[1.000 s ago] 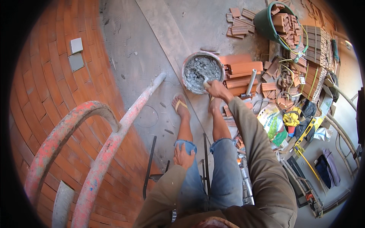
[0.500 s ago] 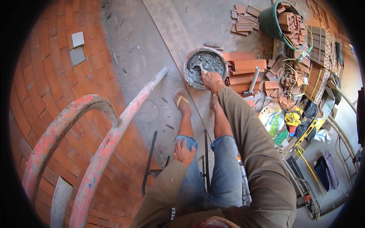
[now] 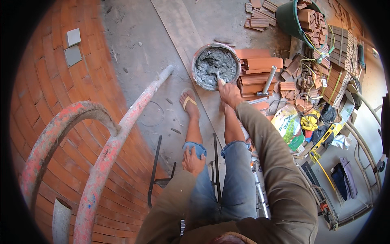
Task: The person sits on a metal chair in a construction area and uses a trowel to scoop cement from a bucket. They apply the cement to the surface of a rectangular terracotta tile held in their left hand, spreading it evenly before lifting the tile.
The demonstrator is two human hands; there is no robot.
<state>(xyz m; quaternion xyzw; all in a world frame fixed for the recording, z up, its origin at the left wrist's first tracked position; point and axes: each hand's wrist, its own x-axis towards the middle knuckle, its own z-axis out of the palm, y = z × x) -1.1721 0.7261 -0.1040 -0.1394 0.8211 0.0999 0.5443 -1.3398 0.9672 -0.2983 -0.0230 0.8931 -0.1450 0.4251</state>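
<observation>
My right hand [image 3: 230, 93] is closed around the pale handle of a trowel [image 3: 218, 76]. Its blade is sunk in wet grey mortar [image 3: 215, 63], so its shape is hidden. The mortar lies in a round bucket [image 3: 194, 72] with a smeared rim, standing just beyond my feet. On my left knee rests my left hand [image 3: 193, 161], fingers spread over the frayed hem of the denim shorts [image 3: 237, 179], holding nothing.
Orange clay tiles [image 3: 260, 75] are stacked right of the bucket, with a metal-headed hammer-like tool [image 3: 269, 79] on them. A green bucket [image 3: 288, 20] holds tile pieces. A yellow level [image 3: 330, 136] lies right. Paint-worn scaffold pipes [image 3: 109, 150] cross the left side.
The trowel has shifted within the bucket and its blade has gone into the mortar, whose surface is now reshaped. My left hand stays on the knee. The whole view has shifted slightly.
</observation>
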